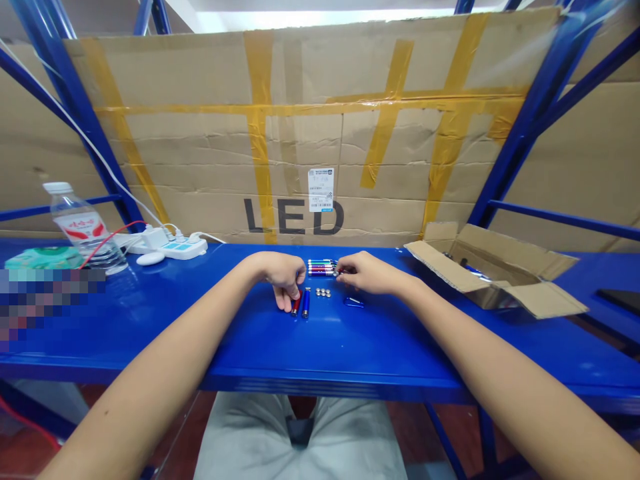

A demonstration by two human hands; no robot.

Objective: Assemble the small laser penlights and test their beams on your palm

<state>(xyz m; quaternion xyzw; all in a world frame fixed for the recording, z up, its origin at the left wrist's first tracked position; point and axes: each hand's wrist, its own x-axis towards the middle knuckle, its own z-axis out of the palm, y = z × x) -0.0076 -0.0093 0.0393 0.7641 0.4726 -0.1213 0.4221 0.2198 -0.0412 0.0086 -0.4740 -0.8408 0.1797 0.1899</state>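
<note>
My left hand rests on the blue bench with its fingers curled down onto a small red flashlight. A blue flashlight lies right beside the red one. A short row of button batteries sits just to the right of them. My right hand is closed in a pinch at the right end of a small stack of flashlights; what its fingertips grip is too small to make out. A blue clip lies in front of that hand.
An open cardboard box stands at the right. A white power strip, a white puck, a water bottle and a green tissue pack sit at the left. A taped cardboard sheet backs the blue bench.
</note>
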